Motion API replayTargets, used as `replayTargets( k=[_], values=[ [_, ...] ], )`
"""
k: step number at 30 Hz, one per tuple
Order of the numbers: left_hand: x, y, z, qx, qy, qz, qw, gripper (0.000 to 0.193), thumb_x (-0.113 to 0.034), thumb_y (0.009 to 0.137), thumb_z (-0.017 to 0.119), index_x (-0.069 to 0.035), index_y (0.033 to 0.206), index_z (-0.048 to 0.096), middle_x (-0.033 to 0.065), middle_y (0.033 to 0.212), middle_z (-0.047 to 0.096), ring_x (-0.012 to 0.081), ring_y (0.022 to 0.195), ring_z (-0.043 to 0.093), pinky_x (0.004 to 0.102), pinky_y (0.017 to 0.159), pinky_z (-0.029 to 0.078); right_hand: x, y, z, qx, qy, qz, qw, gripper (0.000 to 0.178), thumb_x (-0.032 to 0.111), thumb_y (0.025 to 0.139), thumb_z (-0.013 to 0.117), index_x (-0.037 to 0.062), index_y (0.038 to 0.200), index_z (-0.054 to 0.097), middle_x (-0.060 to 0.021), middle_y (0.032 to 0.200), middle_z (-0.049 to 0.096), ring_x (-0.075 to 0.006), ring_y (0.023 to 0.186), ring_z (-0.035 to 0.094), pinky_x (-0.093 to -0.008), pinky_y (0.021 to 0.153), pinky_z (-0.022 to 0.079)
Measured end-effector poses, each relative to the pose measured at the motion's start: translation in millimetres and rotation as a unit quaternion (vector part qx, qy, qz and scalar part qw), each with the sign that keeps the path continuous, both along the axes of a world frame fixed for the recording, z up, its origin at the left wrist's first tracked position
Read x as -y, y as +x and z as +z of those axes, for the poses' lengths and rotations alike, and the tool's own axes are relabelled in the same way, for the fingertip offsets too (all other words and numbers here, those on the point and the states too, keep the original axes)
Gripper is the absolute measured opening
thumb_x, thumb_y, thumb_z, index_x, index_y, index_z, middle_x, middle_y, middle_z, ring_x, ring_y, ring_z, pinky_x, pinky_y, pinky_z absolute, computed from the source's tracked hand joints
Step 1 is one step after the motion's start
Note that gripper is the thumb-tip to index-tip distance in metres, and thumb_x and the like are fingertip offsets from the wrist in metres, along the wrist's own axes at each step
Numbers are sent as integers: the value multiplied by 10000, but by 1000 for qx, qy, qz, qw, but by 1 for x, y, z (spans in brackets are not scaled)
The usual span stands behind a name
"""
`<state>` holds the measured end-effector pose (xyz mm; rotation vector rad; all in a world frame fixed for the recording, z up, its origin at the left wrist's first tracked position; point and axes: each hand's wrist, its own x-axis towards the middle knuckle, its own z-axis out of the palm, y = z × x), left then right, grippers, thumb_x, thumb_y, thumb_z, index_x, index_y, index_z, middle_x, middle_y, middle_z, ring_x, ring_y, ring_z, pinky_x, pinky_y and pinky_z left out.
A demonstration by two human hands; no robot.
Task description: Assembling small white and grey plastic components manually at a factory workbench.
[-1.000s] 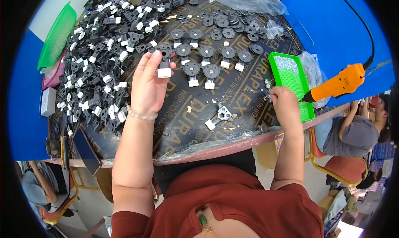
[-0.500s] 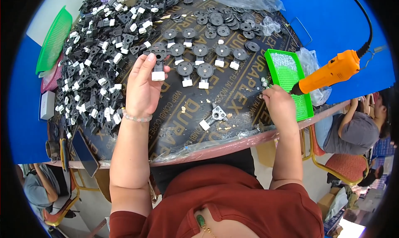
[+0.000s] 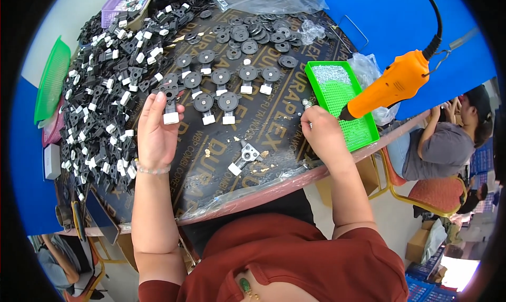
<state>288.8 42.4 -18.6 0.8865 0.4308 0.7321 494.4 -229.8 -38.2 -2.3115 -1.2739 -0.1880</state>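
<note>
My left hand (image 3: pixel 158 128) is closed around a black plastic bracket with a white end block (image 3: pixel 171 108), held upright over the table's left part. My right hand (image 3: pixel 326 130) is at the left edge of a green tray (image 3: pixel 370 129), its fingers pinched together. Whatever is between those fingertips is hidden. Small shiny metal pieces (image 3: pixel 307 103) lie on the table just beyond them. Between my hands, nearer me, lies a bracket (image 3: pixel 246 155) with a grey-silver face and a white end. Several brackets topped with black discs (image 3: pixel 221 77) stand in rows beyond it.
A big heap of black-and-white brackets (image 3: pixel 100 107) covers the left side. Loose black discs (image 3: pixel 240 34) lie at the back. An orange electric screwdriver (image 3: pixel 392 86) hangs over the green tray, which holds small silvery pieces. Plastic bags, baskets and a blue panel surround the table; people sit nearby.
The whole view has shifted, so the table and both hands appear further left. Relative to the table my hands are nearly where they were; the bracket stays in my left hand.
</note>
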Motion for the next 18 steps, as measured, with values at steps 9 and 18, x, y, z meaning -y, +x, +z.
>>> replayTargets(
  k=[9,18],
  values=[
    [10,9,19,19,17,-13,1000,144,-196,959,640,-82,1015,572,32,919,658,157,787,659,276,727,534,-14,-6,12,-37,25,-4,999,90,23,797,658,24,828,574,-145,848,613,-352,783,620,-431,687,508],
    [32,29,28,19,-2,-87,996,315,-159,991,565,-76,1292,528,119,1070,667,184,881,663,322,767,552,-94,-23,86,-127,153,170,965,47,51,860,613,9,876,599,-142,928,586,-330,901,598,-397,789,476]
  ],
)
